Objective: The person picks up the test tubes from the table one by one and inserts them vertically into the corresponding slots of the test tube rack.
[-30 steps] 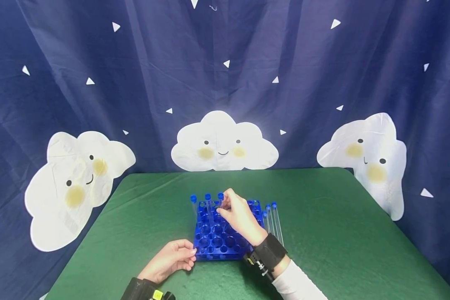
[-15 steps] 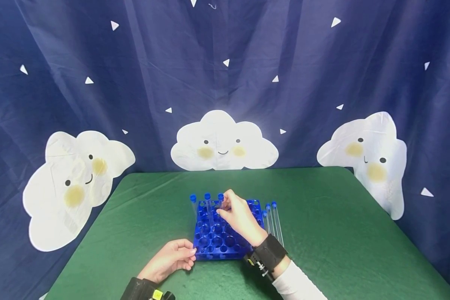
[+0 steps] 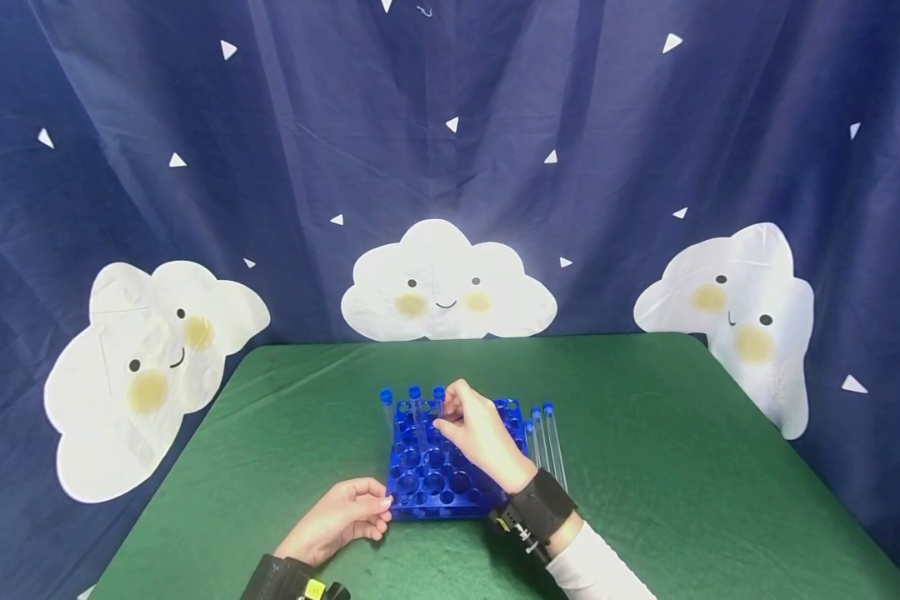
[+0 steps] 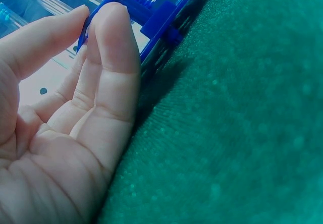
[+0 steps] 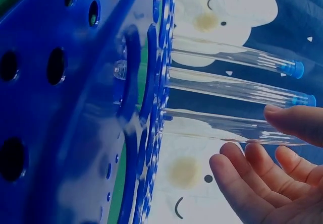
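Note:
A blue test tube rack (image 3: 435,483) with rows of round holes sits on the green table. My left hand (image 3: 341,521) pinches its near left corner; the left wrist view shows thumb and fingers (image 4: 117,47) on the rack's edge. Over the rack's far part, my right hand (image 3: 480,433) holds a clear test tube (image 5: 222,125) between thumb and fingers. Its blue cap (image 3: 439,392) shows above the fingertips, and its lower end stands at the rack's holes. To its left, two more capped test tubes (image 3: 417,417) stand upright in the rack.
Several clear tubes with blue caps (image 3: 548,409) stand along the rack's right side, partly behind the right wrist. A dark blue curtain (image 3: 450,175) with white clouds hangs behind the green table (image 3: 660,467).
The held tube's cap has tipped very slightly to the left. Both hands and the rack have stayed almost where they were.

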{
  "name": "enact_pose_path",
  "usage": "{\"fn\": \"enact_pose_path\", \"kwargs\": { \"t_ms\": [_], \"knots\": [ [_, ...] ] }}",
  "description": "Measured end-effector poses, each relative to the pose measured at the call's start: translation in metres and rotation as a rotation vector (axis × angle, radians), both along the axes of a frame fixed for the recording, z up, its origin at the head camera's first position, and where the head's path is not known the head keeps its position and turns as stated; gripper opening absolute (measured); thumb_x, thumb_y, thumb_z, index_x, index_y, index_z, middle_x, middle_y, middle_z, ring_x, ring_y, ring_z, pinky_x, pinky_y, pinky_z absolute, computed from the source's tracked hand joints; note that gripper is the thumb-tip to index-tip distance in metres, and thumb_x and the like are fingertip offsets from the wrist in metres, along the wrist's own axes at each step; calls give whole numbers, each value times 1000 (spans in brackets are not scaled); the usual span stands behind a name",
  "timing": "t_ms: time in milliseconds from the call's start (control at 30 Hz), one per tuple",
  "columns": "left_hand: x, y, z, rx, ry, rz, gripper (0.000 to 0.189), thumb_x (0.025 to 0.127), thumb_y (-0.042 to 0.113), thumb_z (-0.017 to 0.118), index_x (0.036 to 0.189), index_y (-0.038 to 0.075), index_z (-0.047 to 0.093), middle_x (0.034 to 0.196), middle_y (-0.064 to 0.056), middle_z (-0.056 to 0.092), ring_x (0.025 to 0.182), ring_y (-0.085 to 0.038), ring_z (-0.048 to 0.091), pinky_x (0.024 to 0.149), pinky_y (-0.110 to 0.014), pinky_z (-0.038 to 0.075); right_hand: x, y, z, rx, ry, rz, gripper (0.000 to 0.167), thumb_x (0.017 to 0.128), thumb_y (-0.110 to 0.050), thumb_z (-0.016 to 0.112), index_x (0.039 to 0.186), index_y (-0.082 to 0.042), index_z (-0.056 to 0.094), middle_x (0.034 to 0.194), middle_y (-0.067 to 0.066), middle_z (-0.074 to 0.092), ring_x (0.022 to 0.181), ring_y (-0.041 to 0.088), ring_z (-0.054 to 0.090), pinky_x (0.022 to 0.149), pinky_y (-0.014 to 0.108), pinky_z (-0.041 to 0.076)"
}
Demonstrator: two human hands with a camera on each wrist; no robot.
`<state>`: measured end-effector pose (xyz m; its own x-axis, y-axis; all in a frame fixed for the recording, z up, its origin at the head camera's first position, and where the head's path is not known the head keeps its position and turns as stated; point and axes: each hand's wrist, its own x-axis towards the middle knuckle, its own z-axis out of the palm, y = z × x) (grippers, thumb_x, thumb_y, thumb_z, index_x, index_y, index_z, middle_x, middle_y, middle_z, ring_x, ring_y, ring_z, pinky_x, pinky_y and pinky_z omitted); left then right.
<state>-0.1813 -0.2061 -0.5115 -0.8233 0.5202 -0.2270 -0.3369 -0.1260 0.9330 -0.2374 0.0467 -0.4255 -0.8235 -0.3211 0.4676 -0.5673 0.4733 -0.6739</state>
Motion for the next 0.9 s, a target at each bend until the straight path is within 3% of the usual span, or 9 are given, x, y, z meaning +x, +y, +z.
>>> {"fn": "enact_pose_path", "kwargs": {
  "t_ms": [533,900],
  "knots": [
    [0,-1,0,5,14,-2,5,93,5,56,93,9,58,82,-3,66,70,-11,63,66,-24,56,5,28,5,150,-74,-3,33,81,-11,75,103,-10,50,94,9,61,87,20,59,75,34,52],
    [0,-1,-2,13,18,-9,5,93,5,56,93,9,58,83,-3,67,71,-11,63,67,-24,56,-1,52,7,140,-136,-106,29,80,-11,76,98,-8,55,93,10,61,88,25,60,76,38,52]
  ]
}}
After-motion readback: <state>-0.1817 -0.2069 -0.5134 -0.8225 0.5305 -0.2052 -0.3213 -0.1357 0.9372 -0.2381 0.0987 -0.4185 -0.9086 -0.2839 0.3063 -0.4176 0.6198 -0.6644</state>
